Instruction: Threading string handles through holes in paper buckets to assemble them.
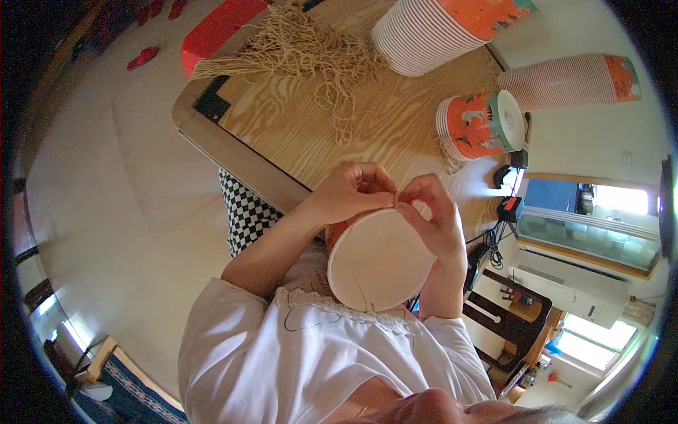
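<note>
A paper bucket (381,261) rests against my chest, its white inside turned up and a little orange showing on its outer wall. One thin strand lies inside it, toward the near rim. My left hand (357,192) and my right hand (436,215) meet at the far rim, thumbs and forefingers pinched tip to tip. Whatever is between the fingertips is too small to make out. Beyond my hands, a loose heap of brown twine (300,53) spreads over the wooden table (282,134).
A tall stack of nested paper buckets (424,39) lies at the table's far side. To its right are a second long stack (558,83) and a shorter orange and green stack (473,126). A red stool (219,32) stands by the far left corner. Black cables (494,247) hang at the right.
</note>
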A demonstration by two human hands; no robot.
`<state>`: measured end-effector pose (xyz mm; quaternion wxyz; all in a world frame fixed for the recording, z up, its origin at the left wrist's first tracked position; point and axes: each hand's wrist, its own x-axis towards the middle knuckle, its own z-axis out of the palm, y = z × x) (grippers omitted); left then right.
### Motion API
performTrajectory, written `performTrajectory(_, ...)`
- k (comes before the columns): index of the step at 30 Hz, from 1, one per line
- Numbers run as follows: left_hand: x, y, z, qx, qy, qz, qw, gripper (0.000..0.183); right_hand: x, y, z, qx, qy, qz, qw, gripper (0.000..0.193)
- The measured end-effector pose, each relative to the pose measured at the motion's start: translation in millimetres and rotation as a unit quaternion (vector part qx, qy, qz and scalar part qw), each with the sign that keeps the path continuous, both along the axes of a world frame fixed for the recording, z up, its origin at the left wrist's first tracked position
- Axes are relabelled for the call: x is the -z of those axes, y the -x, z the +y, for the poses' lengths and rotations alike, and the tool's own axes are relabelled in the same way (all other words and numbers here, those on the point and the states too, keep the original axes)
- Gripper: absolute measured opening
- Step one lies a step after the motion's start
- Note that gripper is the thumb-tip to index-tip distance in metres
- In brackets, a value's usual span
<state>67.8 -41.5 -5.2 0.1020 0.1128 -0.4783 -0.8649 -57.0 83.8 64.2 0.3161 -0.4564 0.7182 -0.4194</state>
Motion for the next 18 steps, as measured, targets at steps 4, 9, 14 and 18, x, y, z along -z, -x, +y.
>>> performTrajectory(4,0,0,1,0.002,0.005,-0.003,1.000,0.013,-7,-5,-2,0.001,-0.040,0.006,0.999,0.019)
performTrajectory(9,2,1,1,-0.004,0.007,-0.003,1.000,0.014,-14,-11,-5,0.001,-0.060,0.072,0.996,0.013)
performTrajectory(14,-1,2,-2,0.006,-0.023,0.003,1.000,0.014,-13,-8,-5,0.008,-0.042,0.076,0.996,0.011)
performTrajectory(18,0,1,-4,0.005,-0.018,0.017,1.000,0.013,-10,-6,-3,0.023,-0.043,0.067,0.997,0.012)
